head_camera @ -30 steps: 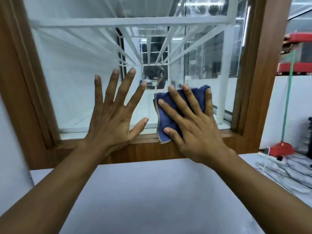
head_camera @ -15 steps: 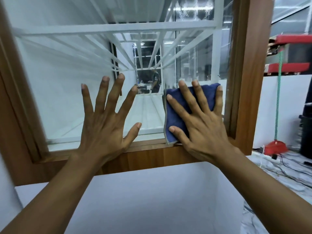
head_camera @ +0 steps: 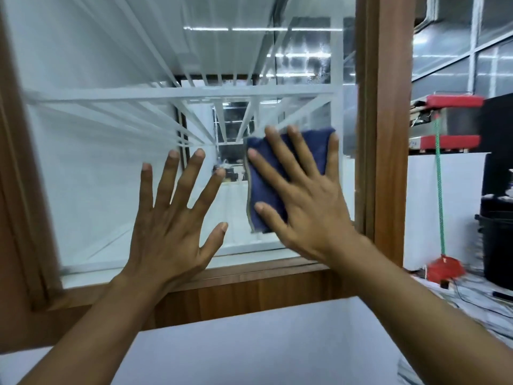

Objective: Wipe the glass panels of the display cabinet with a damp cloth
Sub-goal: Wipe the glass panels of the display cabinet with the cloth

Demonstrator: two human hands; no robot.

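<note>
The cloth [head_camera: 313, 147] was pressed low on the right of the glass panel [head_camera: 97, 176] under the straight fingers [head_camera: 302, 154] of the right hand [head_camera: 308, 212], the left hand [head_camera: 169, 232] spread open beside it, wiping being judged unfinished.

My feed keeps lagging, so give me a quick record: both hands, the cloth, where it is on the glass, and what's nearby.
left hand: bare, fingers spread, flat against the glass, lower middle
right hand: fingers straight, pressing the cloth to the glass
cloth: blue, folded, lower right of the panel, close to the frame
frame: brown wood, around the panel
behind glass: white bars
right of frame: green rope hanging down
</note>
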